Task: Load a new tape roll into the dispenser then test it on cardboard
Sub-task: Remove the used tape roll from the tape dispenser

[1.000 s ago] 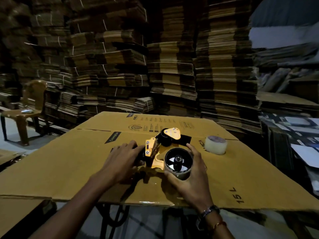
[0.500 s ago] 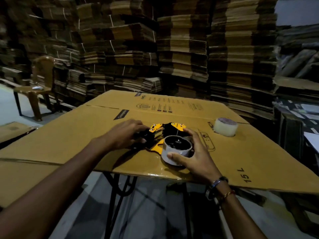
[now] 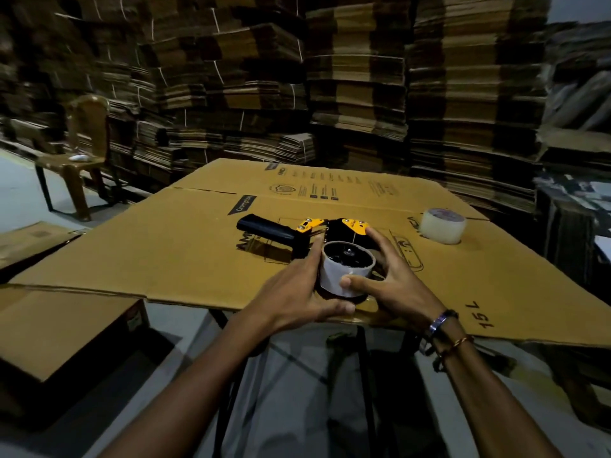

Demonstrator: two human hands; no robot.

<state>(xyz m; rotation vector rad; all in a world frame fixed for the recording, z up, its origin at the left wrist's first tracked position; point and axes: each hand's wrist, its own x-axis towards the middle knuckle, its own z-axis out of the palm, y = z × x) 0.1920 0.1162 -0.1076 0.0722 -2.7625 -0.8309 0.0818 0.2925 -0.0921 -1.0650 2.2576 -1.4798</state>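
A black and yellow tape dispenser [image 3: 299, 234] lies on its side on a large flattened cardboard box [image 3: 172, 246]. Its black handle [image 3: 264, 230] points left and is free. A grey, nearly used-up tape roll [image 3: 344, 271] sits on the dispenser's spindle at the near end. My left hand [image 3: 299, 290] cups the roll from the left and below. My right hand [image 3: 386, 276] holds the roll from the right, thumb on its side, index finger reaching up to the yellow plate. A full clear tape roll [image 3: 443, 225] stands on the cardboard to the right.
The cardboard lies over a metal-legged table. A cardboard box [image 3: 59, 328] sits low at the left. A brown plastic chair [image 3: 81, 153] stands at the far left. Tall stacks of flattened cartons [image 3: 330, 77] wall in the back and right.
My left hand has let go of the dispenser handle and moved right onto the roll. My right hand stays on the roll. The camera has moved closer.
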